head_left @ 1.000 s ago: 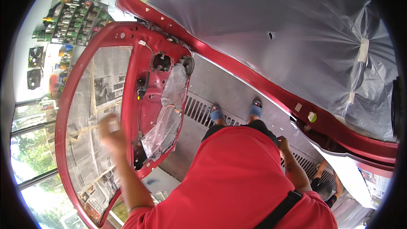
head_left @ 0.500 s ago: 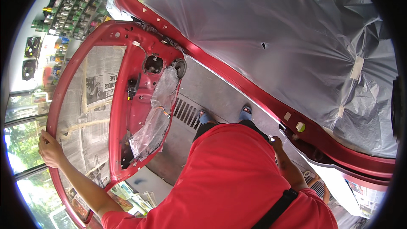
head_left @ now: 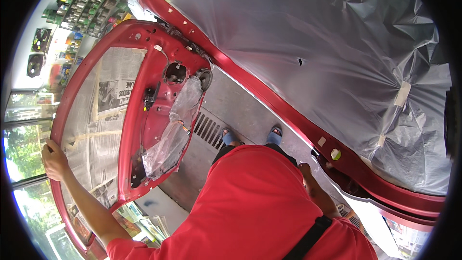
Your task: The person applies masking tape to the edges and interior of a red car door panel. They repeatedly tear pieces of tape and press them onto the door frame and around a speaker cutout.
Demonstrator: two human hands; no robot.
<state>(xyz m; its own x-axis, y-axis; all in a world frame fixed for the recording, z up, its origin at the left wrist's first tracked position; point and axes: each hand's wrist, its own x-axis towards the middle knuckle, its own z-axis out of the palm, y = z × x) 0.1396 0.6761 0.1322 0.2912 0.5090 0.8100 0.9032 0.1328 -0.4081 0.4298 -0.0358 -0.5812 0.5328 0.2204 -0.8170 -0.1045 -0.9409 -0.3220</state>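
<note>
My left hand [head_left: 56,161] is closed around the outer edge of a red car door [head_left: 124,163], at its window frame. Newspaper [head_left: 103,130] and tape cover the window opening. The door's bare inner side carries clear plastic film [head_left: 178,115], a round speaker [head_left: 204,79] and a black latch-like part [head_left: 150,97]. My right hand [head_left: 305,169] hangs low beside my hip, near the red door sill [head_left: 288,115]. My shirt partly covers it, and its fingers are too dark and small to make out.
Grey plastic sheeting [head_left: 298,33], taped down, covers the doorway of the red car body. A floor drain grate [head_left: 209,127] lies beside my sandalled feet. Shelves of cans [head_left: 89,9] line the wall at far left, above windows [head_left: 29,147]. Folded papers [head_left: 151,226] stand below the door.
My right hand has drawn slightly back and left toward my hip. My left hand still holds the door's edge and sits a little higher in view. The whole view has shifted slightly.
</note>
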